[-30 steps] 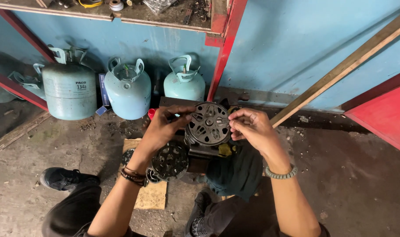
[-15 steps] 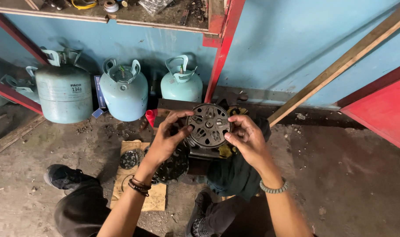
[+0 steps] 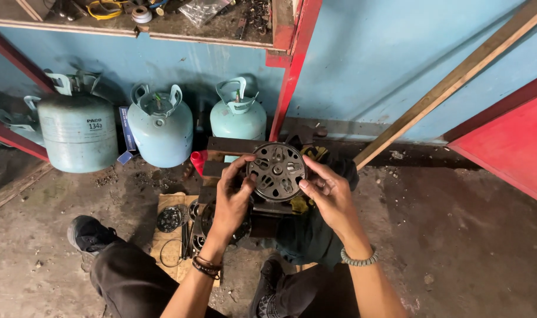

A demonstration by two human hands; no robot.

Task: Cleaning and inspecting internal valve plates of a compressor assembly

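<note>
Both hands sit lower in the view than a moment ago, and the round part has come down with them, while the tanks and shelf now look a bit further off to the left. Far left, a big pale blue gas tank (image 3: 77,134) stands on the dirty floor (image 3: 457,235). Next to it stand a second tank (image 3: 160,129) and a third tank (image 3: 238,115), all against the blue wall (image 3: 386,65). Below them a piece of cardboard (image 3: 173,235) lies on the floor with a small dark disc (image 3: 169,218) and a thin ring on it. A black shoe (image 3: 89,234) rests near the cardboard.

The left hand (image 3: 232,197) holds the left edge of the round metal disc (image 3: 277,171). Its fingers are curled and pressed on the rim, with the thumb near the front face. The disc is dark, with holes and slots, and sits upright in the middle, on top of a dark machine block (image 3: 267,217), just in front of the person's knees. The right hand (image 3: 331,197) holds the right edge. Its fingers are a little spread and the fingertips touch the rim. A bead bracelet (image 3: 358,259) is on that wrist. A red post (image 3: 292,70) stands behind the disc, a wooden bar (image 3: 451,85) leans further right, and a red panel (image 3: 510,141) is at the far right.
</note>
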